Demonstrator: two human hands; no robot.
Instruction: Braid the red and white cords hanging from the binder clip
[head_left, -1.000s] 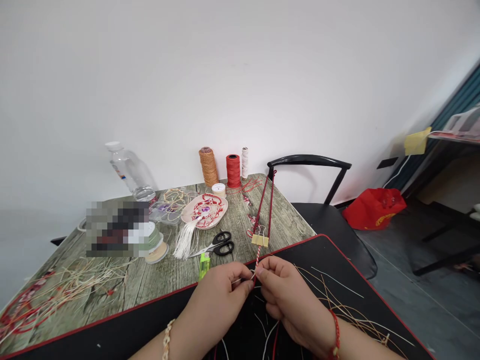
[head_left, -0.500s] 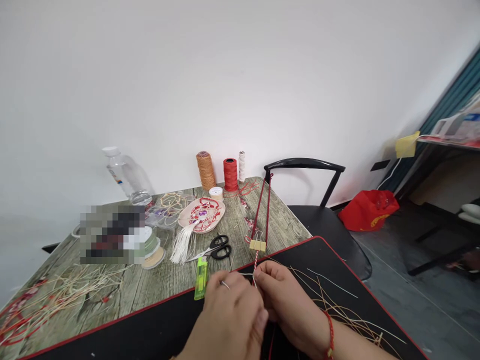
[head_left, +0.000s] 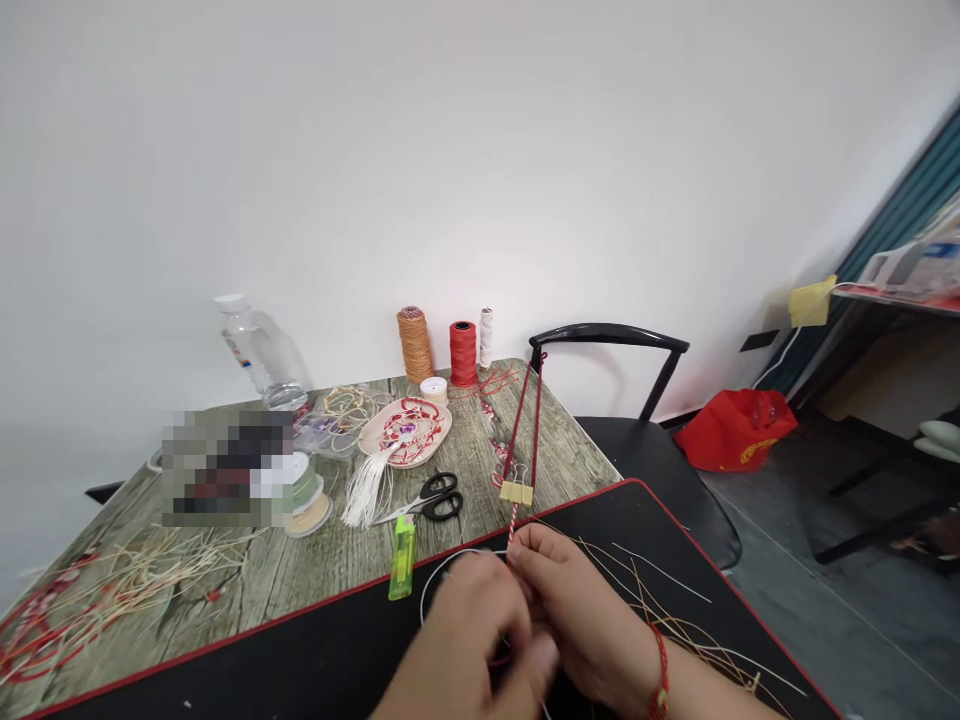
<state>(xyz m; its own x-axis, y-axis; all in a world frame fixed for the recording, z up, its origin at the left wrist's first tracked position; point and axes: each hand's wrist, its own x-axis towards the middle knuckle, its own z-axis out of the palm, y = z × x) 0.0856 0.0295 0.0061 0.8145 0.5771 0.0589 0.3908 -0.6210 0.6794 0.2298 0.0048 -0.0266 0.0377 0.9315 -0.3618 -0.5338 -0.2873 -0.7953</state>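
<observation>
My right hand (head_left: 574,605) is closed, thumb and finger pinching a red-and-white twisted cord (head_left: 513,518) just below a yellow binder clip (head_left: 517,493). The clip hangs on a dark red cord loop (head_left: 535,430) hooked to the chair back. Beside it, my left hand (head_left: 472,625) is curled and smeared by motion; its fingertips are hard to make out. A thin white cord (head_left: 424,590) arcs out to the left from between the hands. A green lighter (head_left: 402,560) and black-handled scissors (head_left: 439,497) lie to the left of the hands.
A black mat (head_left: 315,640) with red edging lies under the hands, loose cords (head_left: 675,620) at its right. Behind are a plate (head_left: 431,455) of red-and-white knotted cords, thread spools (head_left: 463,355), a bottle (head_left: 259,355) and a black chair (head_left: 611,335).
My left hand has shifted and turned, its fingers drawn down toward me, and a white cord loop now shows at its left. My right hand keeps its pinch in nearly the same place.
</observation>
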